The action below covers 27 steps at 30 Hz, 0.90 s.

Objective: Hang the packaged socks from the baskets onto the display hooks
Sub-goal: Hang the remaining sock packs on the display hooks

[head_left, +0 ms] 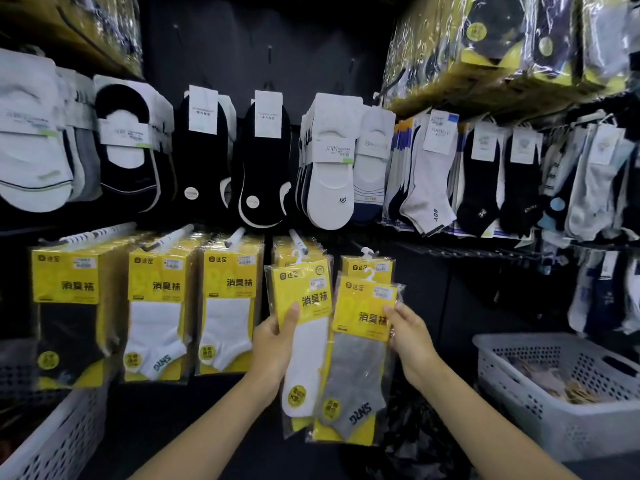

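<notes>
So, left hand (273,344) gripping white sock pack (304,327), right hand (410,336) pinching grey sock pack (360,358), white basket (561,431) off right

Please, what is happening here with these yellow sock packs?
A person is stocking a sock display. The left hand holds a pack of white socks up near a display hook; whether its hanger is on the hook yet, I cannot tell. The right hand holds a pack of grey socks beside it. Similar yellow packs already hang on hooks to the left. A white basket stands at the right.
</notes>
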Motion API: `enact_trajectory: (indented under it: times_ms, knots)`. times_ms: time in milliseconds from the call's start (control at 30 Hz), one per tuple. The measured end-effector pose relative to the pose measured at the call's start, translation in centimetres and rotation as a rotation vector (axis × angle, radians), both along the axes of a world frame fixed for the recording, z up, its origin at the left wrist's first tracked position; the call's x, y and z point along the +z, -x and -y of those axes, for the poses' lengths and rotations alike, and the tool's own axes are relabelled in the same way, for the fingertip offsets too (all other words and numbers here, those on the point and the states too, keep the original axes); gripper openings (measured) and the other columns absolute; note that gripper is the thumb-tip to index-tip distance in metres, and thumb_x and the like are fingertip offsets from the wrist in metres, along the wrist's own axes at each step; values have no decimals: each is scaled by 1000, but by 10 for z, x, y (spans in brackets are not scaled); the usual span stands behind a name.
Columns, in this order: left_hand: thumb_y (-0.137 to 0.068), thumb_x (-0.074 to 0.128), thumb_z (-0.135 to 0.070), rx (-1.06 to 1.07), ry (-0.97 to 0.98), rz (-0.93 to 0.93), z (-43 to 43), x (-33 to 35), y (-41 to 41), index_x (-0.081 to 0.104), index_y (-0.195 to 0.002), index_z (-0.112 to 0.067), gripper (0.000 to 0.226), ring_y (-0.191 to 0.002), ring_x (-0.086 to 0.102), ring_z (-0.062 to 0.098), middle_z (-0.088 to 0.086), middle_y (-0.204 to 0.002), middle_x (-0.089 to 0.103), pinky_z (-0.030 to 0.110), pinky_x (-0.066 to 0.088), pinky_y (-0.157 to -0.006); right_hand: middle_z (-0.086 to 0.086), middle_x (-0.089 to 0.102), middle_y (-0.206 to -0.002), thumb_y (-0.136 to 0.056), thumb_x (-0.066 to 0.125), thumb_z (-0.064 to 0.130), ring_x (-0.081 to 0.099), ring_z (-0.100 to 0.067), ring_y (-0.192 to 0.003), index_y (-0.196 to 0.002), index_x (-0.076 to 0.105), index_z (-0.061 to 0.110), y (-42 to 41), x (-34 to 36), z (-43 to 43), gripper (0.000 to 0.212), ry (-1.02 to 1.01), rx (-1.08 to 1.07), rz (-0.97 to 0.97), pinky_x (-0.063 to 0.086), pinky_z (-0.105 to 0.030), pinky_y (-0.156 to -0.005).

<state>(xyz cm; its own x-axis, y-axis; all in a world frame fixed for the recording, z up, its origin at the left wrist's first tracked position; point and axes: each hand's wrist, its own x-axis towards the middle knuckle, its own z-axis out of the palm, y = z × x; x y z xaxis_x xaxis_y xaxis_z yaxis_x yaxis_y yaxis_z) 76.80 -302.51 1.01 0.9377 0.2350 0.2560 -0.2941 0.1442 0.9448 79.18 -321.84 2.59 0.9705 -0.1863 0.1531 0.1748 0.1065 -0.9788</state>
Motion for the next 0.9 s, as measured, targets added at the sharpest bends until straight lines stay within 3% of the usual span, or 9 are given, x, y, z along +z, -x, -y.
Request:
enact_trajectory:
  times_ms: [67,133,233,333,533,633,767,833,900]
  knots:
    - [-93,52,-38,31,-26,16,-9,3,-1,67,-84,-27,20,-69,68,-2,-17,-72,73,11,48,-52,-11,70,-109,-99,47,19,65,-26,-105,-101,65,12,-10,6,10,19,13,-100,13,50,-42,-97]
    - [-92,52,-40,58,-47,5,-16,4,-2,68,-86,-22,25,-78,70,9,-8,-78,75,22,54,-59,-17,67,-113,-99,47,17,61,-32,-111,-96,63,10,-21,14,18,18,12,-189,16,45,-46,-103]
    - [-93,51,-39,64,-48,1,-21,6,-4,69,-89,-17,28,-83,70,19,1,-87,75,37,56,-72,-20,65,-116,-99,46,14,61,-33,-108,-101,61,3,-38,25,26,19,48,-251,25,49,-38,-95]
    - [-93,52,-40,62,-52,32,-22,6,-8,69,-92,-20,26,-65,66,1,-9,-73,73,15,48,-52,-13,68,-107,-99,46,12,64,-19,-85,-108,62,5,-53,32,23,20,108,-190,58,50,-23,-69]
    - [-93,51,-41,82,-81,42,-23,13,-13,68,-92,-26,23,-57,61,-4,-13,-67,71,10,43,-47,-3,68,-94,-99,46,12,63,-10,-76,-110,61,8,-71,26,19,19,170,-145,31,47,-17,-59]
    - [-91,52,-43,78,-94,40,-21,16,-17,67,-87,-28,22,-63,65,3,-11,-73,72,12,46,-53,-8,69,-97,-97,52,15,64,-14,-79,-111,63,5,-78,21,20,20,148,-167,18,49,-21,-64]
    - [-87,52,-51,61,-105,24,-14,18,-20,61,-83,-8,44,-57,46,12,-2,-62,51,19,36,-53,-7,62,-96,-84,72,17,61,-23,-96,-112,55,1,-79,12,24,36,94,-334,-38,44,-22,-73]
    - [-90,52,-48,38,-98,21,-8,15,-23,62,-86,-11,39,-70,49,15,5,-76,54,26,39,-62,-11,55,-108,-81,75,19,56,-24,-99,-111,49,4,-73,6,25,42,111,-409,-55,41,-26,-78]
    - [-90,52,-47,24,-115,5,1,11,-24,65,-84,-13,37,-67,57,14,2,-76,64,22,43,-61,-10,52,-114,-83,73,25,52,-17,-94,-107,48,10,-63,4,22,38,127,-389,-14,40,-24,-79]
